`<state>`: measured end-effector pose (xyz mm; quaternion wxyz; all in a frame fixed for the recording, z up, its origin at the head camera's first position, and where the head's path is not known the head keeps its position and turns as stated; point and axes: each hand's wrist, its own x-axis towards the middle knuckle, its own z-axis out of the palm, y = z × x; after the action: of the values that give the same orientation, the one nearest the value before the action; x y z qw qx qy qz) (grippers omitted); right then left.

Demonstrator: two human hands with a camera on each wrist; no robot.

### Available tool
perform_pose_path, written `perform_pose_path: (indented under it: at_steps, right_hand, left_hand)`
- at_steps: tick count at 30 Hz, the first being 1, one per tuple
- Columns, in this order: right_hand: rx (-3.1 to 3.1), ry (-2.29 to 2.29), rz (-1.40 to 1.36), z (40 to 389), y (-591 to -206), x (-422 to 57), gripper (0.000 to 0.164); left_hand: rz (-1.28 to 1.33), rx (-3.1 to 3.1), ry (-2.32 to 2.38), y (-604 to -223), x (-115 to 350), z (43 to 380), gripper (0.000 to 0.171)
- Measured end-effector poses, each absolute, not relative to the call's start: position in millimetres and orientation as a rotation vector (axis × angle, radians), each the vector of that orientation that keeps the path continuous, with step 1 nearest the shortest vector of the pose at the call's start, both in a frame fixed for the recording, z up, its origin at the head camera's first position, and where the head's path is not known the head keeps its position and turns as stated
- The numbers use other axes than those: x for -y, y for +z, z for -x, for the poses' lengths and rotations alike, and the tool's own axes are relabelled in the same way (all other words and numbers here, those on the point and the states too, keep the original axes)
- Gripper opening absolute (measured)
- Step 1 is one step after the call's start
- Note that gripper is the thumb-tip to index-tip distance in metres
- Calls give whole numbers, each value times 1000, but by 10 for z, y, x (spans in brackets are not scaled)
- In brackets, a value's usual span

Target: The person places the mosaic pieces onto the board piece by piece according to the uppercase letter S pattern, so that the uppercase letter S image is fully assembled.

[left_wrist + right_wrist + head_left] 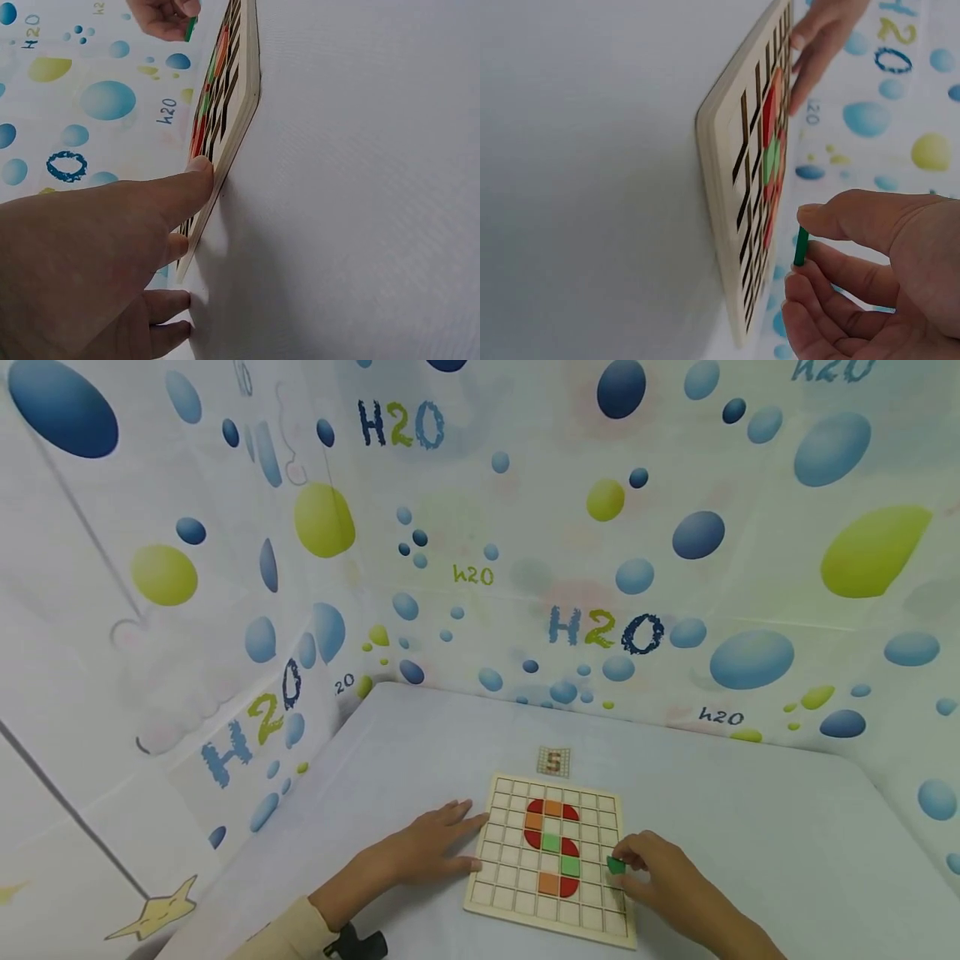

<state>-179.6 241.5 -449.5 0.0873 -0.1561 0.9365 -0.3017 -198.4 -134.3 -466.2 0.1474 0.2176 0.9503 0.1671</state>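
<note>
A wooden grid board point(510, 893) lies on the white table, with red, orange and green tiles set in its squares in a curving S-like line. My left hand point(423, 847) touches the board's left edge, thumb and fingers extended; the left wrist view shows the thumb point(187, 187) on the rim. Above the board's right side, my right hand point(663, 881) pinches a small dark green tile point(616, 865) between thumb and fingers. In the right wrist view this green tile point(802, 246) appears edge-on, apart from the board.
Just behind the board lies a small pattern card point(553, 762) with an S-like figure on a grid. A white cloth point(750, 827) covers the table. Printed curtains with blue and green drops point(750, 660) stand behind and at the left.
</note>
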Motion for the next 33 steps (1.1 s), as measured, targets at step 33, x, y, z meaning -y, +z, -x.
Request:
perform_pose_path:
  at_steps: [33]
  right_hand:
    - [-2735,-610,1118,1820,-4583,-1440,18]
  left_hand:
    - [-651,-2747,458,-4702,1362,1989,75]
